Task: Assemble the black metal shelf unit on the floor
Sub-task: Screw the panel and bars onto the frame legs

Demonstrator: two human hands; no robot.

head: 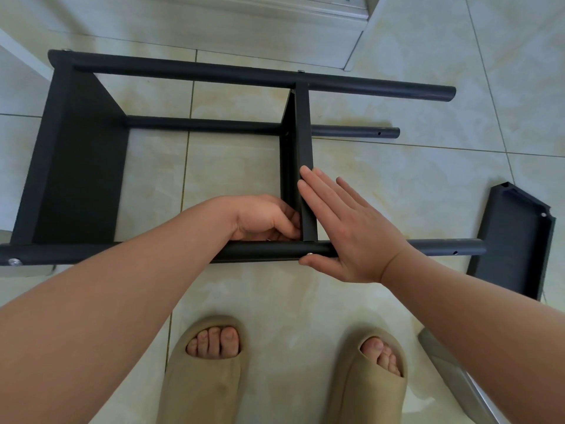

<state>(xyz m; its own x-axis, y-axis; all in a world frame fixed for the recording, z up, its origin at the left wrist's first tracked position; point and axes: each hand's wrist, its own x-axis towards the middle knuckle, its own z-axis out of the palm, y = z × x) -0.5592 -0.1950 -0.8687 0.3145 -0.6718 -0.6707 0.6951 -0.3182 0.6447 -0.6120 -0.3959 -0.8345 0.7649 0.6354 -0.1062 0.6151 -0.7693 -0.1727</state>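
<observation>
The black metal shelf unit (189, 71) lies on its side on the tiled floor, with three round posts running left to right. One shelf panel (79, 166) is fixed at the left end, and a second panel (302, 130) stands across the middle. My right hand (345, 224) lies flat against the right face of that middle panel, its thumb under the near post (263, 250) beside a silver screw (309, 254). My left hand (266, 218) is curled at the panel's inner corner, fingers pinching something small there that I cannot make out.
A loose black shelf panel (516, 240) lies at the right, by the near post's end. White furniture (336, 13) stands at the back. My feet in tan slippers (208, 371) are just in front of the frame. A grey object (452, 371) lies at the lower right.
</observation>
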